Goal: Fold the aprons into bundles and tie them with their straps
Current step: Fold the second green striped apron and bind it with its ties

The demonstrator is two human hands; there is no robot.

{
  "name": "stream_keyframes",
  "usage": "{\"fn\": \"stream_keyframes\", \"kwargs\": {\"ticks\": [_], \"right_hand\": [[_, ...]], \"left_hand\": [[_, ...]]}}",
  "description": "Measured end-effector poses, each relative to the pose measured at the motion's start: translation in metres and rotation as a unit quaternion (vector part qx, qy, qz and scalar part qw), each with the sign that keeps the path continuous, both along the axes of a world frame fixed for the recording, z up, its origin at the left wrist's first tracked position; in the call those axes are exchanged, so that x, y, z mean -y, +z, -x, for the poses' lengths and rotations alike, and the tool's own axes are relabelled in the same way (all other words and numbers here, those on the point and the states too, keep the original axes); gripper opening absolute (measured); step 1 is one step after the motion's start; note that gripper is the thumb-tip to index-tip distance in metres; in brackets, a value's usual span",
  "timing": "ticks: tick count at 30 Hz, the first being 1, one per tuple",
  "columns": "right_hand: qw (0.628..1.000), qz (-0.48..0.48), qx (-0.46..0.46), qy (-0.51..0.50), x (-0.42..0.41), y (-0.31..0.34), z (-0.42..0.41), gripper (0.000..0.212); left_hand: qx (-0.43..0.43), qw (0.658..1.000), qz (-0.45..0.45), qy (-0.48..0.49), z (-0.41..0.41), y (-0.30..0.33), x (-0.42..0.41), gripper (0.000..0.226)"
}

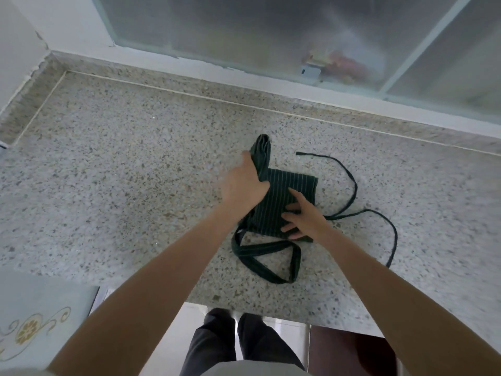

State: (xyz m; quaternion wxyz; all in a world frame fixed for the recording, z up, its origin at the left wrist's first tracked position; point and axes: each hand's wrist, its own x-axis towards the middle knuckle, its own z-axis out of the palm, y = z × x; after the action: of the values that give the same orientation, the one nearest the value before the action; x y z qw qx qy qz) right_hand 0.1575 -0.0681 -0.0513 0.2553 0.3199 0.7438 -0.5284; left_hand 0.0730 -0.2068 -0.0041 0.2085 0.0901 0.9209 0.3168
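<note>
A dark green apron with thin white stripes (pixel 292 185) lies folded small on the speckled stone counter (pixel 122 172). My left hand (pixel 242 183) grips its far left end and lifts that fold off the counter. My right hand (pixel 303 217) lies flat on the near part of the bundle, fingers spread, pressing it down. A wide striped neck loop (pixel 268 260) trails toward me. Thin dark waist straps (pixel 352 185) curl loosely over the counter to the right.
A raised stone lip and a frosted sliding window (pixel 271 36) bound the counter at the back. A white wall corner (pixel 16 50) closes the left side. A pale patterned surface (pixel 35 318) sits at the lower left. Floor and my legs show below the counter's front edge.
</note>
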Motion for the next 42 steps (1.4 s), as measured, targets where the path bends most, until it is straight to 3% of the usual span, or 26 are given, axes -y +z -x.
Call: {"fn": "stream_keyframes", "kwargs": {"ticks": [3, 6, 12, 15, 16, 18, 19, 21, 26, 28, 31, 34, 38, 42], "right_hand": [[0.990, 0.082, 0.028, -0.110, -0.018, 0.003, -0.003, 0.054], [0.963, 0.168, 0.030, -0.206, -0.036, 0.000, -0.009, 0.055], [0.905, 0.306, -0.004, -0.295, -0.054, -0.009, -0.014, 0.053], [0.899, 0.282, -0.035, -0.332, -0.051, -0.017, -0.013, 0.040], [0.910, 0.238, -0.057, -0.335, -0.050, -0.020, -0.012, 0.033], [0.929, 0.149, -0.091, -0.327, -0.050, -0.025, -0.012, 0.026], [0.938, 0.111, -0.099, -0.313, -0.050, -0.026, -0.011, 0.030], [0.958, 0.039, -0.111, -0.262, -0.049, -0.025, -0.012, 0.040], [0.974, -0.123, -0.133, -0.136, -0.042, -0.023, -0.012, 0.049], [0.957, -0.244, -0.143, -0.071, -0.041, -0.021, -0.015, 0.060], [0.894, -0.403, -0.175, 0.090, -0.045, -0.019, -0.023, 0.072], [0.882, -0.397, -0.128, 0.218, -0.054, -0.018, -0.030, 0.076], [0.881, -0.371, -0.021, 0.293, -0.071, -0.017, -0.032, 0.103], [0.881, -0.357, 0.007, 0.309, -0.080, -0.021, -0.030, 0.111]], "left_hand": [[0.009, 0.999, 0.013, -0.047, -0.016, -0.003, -0.029, 0.069], [0.036, 0.996, 0.014, -0.076, -0.030, -0.012, -0.059, 0.071], [0.076, 0.983, 0.011, -0.165, -0.054, -0.038, -0.091, 0.084], [0.125, 0.975, -0.048, -0.179, -0.059, -0.044, -0.087, 0.087], [0.127, 0.975, -0.070, -0.168, -0.059, -0.044, -0.083, 0.078], [0.046, 0.987, -0.088, -0.125, -0.054, -0.044, -0.070, 0.048], [-0.019, 0.992, -0.063, -0.107, -0.049, -0.045, -0.063, 0.038], [-0.120, 0.984, 0.025, -0.126, -0.039, -0.050, -0.050, 0.042], [-0.086, 0.920, 0.170, -0.343, -0.025, -0.067, -0.038, 0.092], [-0.072, 0.912, 0.189, -0.356, -0.027, -0.075, -0.043, 0.099], [-0.077, 0.907, 0.222, -0.348, -0.034, -0.084, -0.052, 0.107], [-0.079, 0.908, 0.246, -0.330, -0.037, -0.090, -0.055, 0.113], [-0.052, 0.906, 0.269, -0.324, -0.032, -0.092, -0.057, 0.125], [-0.031, 0.906, 0.269, -0.326, -0.029, -0.093, -0.059, 0.129]]}}
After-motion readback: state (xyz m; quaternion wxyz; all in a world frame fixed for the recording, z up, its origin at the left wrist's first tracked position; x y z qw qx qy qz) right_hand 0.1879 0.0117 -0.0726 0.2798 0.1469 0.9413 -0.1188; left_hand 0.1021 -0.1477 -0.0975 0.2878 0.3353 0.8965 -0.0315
